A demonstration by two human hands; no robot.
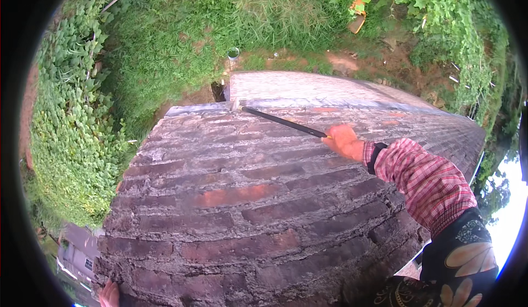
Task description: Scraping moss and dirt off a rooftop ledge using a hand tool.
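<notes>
My right hand (342,141) is closed around the end of a long black handle (284,121). The tool's pale head, whose exact kind I cannot tell, touches the grey ledge (206,107) along the edge of the weathered brick wall (235,195). A checked sleeve cover and a dark band surround that wrist. At the lower left, my left hand (109,294) rests its fingers against the edge of the brick wall; most of it is cut off by the picture's rim.
Beyond the ledge lies a paler brick surface (297,85), with a small bucket (233,53) on the ground near its corner. Dense vines (78,142) and grass surround the wall. An orange object (357,20) lies at the top right, and a building (80,249) stands at the lower left.
</notes>
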